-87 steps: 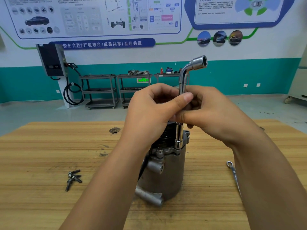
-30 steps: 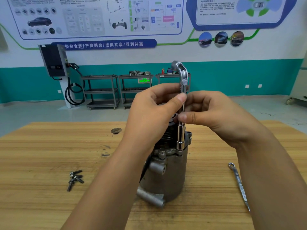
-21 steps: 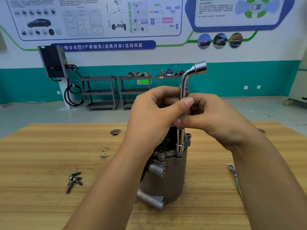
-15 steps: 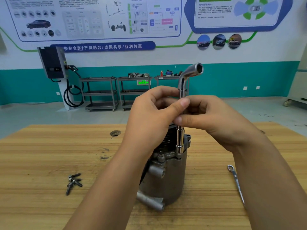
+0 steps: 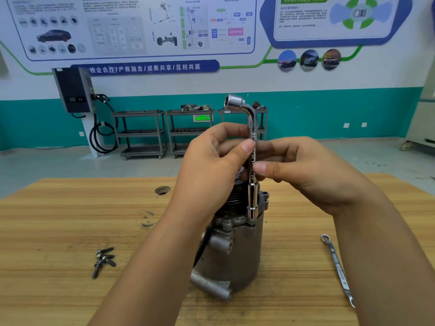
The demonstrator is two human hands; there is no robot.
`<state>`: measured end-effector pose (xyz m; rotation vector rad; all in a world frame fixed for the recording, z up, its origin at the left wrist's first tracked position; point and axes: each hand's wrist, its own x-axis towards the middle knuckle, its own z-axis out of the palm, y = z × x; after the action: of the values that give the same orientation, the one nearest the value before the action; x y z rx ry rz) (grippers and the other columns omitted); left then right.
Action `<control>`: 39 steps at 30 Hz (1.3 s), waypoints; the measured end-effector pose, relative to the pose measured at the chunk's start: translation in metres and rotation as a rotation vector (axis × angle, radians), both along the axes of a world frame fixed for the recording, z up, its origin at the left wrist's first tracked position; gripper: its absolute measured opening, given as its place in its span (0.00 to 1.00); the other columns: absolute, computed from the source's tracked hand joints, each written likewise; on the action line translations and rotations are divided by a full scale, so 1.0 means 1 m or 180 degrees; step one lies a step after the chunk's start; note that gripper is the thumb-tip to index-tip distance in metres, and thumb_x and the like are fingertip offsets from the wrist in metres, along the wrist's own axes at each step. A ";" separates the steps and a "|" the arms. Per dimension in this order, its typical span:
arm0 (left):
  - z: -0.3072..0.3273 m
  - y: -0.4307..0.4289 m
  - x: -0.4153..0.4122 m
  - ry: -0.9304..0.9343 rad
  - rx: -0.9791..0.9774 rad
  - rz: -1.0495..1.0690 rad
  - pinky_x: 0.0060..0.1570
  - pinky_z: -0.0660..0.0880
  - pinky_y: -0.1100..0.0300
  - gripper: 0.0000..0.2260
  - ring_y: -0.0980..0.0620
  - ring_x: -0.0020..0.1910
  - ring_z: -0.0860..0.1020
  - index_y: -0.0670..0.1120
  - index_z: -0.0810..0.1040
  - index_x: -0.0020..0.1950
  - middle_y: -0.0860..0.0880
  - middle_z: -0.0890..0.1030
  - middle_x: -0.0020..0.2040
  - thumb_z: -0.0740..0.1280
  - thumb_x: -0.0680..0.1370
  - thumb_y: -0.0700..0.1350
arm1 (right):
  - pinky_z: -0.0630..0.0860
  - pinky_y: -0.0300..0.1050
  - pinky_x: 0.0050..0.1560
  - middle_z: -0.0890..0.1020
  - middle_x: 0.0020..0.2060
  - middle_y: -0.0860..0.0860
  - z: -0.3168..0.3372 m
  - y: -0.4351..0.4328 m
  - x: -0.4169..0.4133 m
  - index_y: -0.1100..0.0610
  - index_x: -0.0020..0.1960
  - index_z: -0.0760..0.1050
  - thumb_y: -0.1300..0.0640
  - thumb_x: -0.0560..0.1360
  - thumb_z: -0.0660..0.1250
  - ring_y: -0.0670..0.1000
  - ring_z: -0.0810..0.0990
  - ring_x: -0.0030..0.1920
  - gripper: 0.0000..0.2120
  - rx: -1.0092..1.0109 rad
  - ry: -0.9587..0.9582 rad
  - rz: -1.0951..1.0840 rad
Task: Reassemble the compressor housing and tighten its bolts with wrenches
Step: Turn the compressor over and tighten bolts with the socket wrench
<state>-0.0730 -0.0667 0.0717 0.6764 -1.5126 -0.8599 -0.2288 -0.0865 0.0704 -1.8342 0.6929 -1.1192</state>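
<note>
A grey metal compressor housing (image 5: 237, 255) stands upright on the wooden table (image 5: 58, 222). A chrome L-shaped socket wrench (image 5: 252, 201) stands vertical, its lower socket seated on a bolt at the housing's top flange. Its bent upper socket points left. My left hand (image 5: 211, 168) and my right hand (image 5: 303, 165) both pinch the wrench shaft between thumb and fingers, one from each side. A second bolt head (image 5: 226, 221) shows on the flange to the left of the wrench. My left forearm hides the housing's left side.
Several loose bolts (image 5: 103, 260) lie on the table at the left. A flat ring spanner (image 5: 337, 269) lies at the right, partly under my right forearm. A round hole (image 5: 162, 190) is in the tabletop behind. Carts and a charger stand by the far wall.
The wrench has turned about its upright shaft between my fingers: its bent upper end pointed right half a second ago and points left now. Both hands stay on the shaft.
</note>
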 end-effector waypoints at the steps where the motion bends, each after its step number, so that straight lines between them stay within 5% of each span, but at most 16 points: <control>1: 0.000 -0.001 0.000 -0.0020 -0.0019 0.0004 0.34 0.77 0.65 0.06 0.55 0.37 0.82 0.48 0.77 0.49 0.51 0.85 0.39 0.64 0.78 0.38 | 0.75 0.30 0.41 0.86 0.42 0.49 0.000 0.000 0.000 0.55 0.52 0.80 0.59 0.64 0.69 0.44 0.83 0.44 0.16 -0.0009 -0.0009 -0.0017; 6: -0.001 -0.001 -0.001 -0.0098 -0.0197 0.0117 0.43 0.78 0.66 0.07 0.58 0.44 0.83 0.50 0.80 0.49 0.54 0.85 0.43 0.66 0.76 0.39 | 0.78 0.36 0.43 0.84 0.39 0.51 0.000 -0.002 0.003 0.56 0.48 0.80 0.57 0.61 0.71 0.48 0.82 0.42 0.16 -0.0089 -0.0007 -0.0120; 11: 0.001 0.001 -0.001 -0.0273 -0.0440 0.0274 0.42 0.76 0.69 0.05 0.61 0.42 0.82 0.52 0.81 0.46 0.56 0.84 0.42 0.70 0.74 0.42 | 0.78 0.41 0.47 0.80 0.42 0.60 -0.001 -0.003 0.005 0.65 0.50 0.78 0.54 0.60 0.74 0.50 0.80 0.42 0.23 -0.0168 0.0133 -0.0260; 17: 0.000 0.000 -0.001 -0.0281 -0.0410 0.0364 0.47 0.80 0.58 0.06 0.52 0.46 0.82 0.49 0.82 0.47 0.48 0.84 0.44 0.72 0.71 0.42 | 0.78 0.50 0.53 0.81 0.48 0.65 -0.003 -0.004 0.007 0.62 0.51 0.79 0.52 0.59 0.76 0.60 0.82 0.50 0.23 -0.0228 0.0189 -0.0409; 24: -0.001 -0.003 0.000 -0.0166 -0.0371 0.0333 0.44 0.79 0.63 0.10 0.55 0.41 0.82 0.53 0.79 0.49 0.52 0.82 0.38 0.72 0.71 0.40 | 0.78 0.46 0.57 0.84 0.50 0.57 -0.001 -0.003 0.004 0.59 0.53 0.81 0.58 0.65 0.72 0.54 0.82 0.54 0.17 -0.0128 0.0146 -0.0078; 30: 0.000 0.002 0.000 0.0051 -0.0195 0.0104 0.30 0.75 0.68 0.09 0.60 0.32 0.81 0.50 0.77 0.44 0.55 0.82 0.33 0.70 0.73 0.36 | 0.75 0.34 0.47 0.86 0.46 0.53 0.001 0.003 0.000 0.58 0.52 0.81 0.58 0.69 0.69 0.48 0.83 0.49 0.12 -0.0117 0.0144 0.0125; 39: -0.001 0.003 -0.002 0.0071 -0.0143 0.0150 0.32 0.76 0.68 0.06 0.58 0.36 0.82 0.48 0.79 0.46 0.54 0.84 0.36 0.69 0.73 0.37 | 0.78 0.37 0.45 0.85 0.40 0.52 -0.002 -0.001 0.003 0.54 0.47 0.81 0.59 0.62 0.71 0.49 0.84 0.44 0.13 -0.0162 -0.0048 -0.0003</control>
<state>-0.0749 -0.0641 0.0711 0.6649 -1.4862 -0.7932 -0.2260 -0.0879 0.0683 -1.8665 0.6621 -1.1597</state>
